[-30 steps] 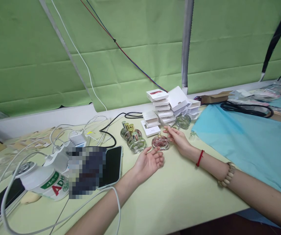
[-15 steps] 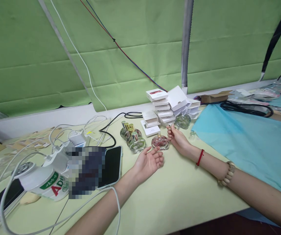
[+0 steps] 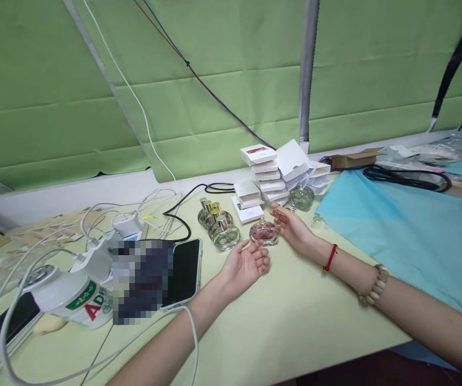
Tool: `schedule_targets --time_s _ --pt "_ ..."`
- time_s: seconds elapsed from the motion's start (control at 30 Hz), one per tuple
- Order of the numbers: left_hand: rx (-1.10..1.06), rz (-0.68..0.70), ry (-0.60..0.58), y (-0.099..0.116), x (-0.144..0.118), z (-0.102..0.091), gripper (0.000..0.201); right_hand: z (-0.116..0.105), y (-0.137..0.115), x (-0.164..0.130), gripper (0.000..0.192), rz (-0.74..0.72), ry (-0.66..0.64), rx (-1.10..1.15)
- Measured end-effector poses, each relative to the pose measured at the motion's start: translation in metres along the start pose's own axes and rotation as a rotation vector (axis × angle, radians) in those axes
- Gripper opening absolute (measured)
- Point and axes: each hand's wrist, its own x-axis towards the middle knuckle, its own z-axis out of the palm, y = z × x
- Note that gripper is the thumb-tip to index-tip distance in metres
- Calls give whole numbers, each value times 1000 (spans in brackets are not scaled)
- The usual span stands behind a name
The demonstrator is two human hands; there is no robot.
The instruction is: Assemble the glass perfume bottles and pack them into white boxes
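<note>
My left hand (image 3: 247,265) lies palm up on the pale green table (image 3: 295,321), fingers apart and empty, its fingertips just short of a round pink perfume bottle (image 3: 263,232). My right hand (image 3: 294,228) rests right of that bottle. Its thumb and fingers pinch a small gold-coloured piece (image 3: 276,211), which looks like a cap. Left of the pink bottle stand several greenish bottles with gold caps (image 3: 217,225). A round clear bottle (image 3: 301,197) sits behind my right hand, by a stack of white boxes (image 3: 271,171).
A dark phone (image 3: 185,271) lies left of my left arm, beside a white jar (image 3: 70,297) and tangled white cables (image 3: 106,220). A blue sheet (image 3: 408,230) covers the right side, with a coiled black cable (image 3: 408,179) and a cardboard box (image 3: 354,160) behind. Green blinds hang at the back.
My right hand's fingers went from stretched out to pinched on the small gold piece, then shifted slightly left. My left hand has stayed where it was.
</note>
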Motion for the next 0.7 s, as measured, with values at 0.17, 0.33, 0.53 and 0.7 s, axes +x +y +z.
schedule_targets --time_s 0.17,0.33,0.53,0.7 --pt "1 3 9 0 0 0 23 0 1 -1 22 -31 -5 -64" --pt "-5 1 5 0 0 1 24 0 1 -2 34 -252 11 -270" --pt "-2 1 3 0 1 0 25 3 -5 -10 26 -508 7 -515" --pt "-4 4 0 0 0 0 23 7 -5 -20 22 -568 -63 -592"
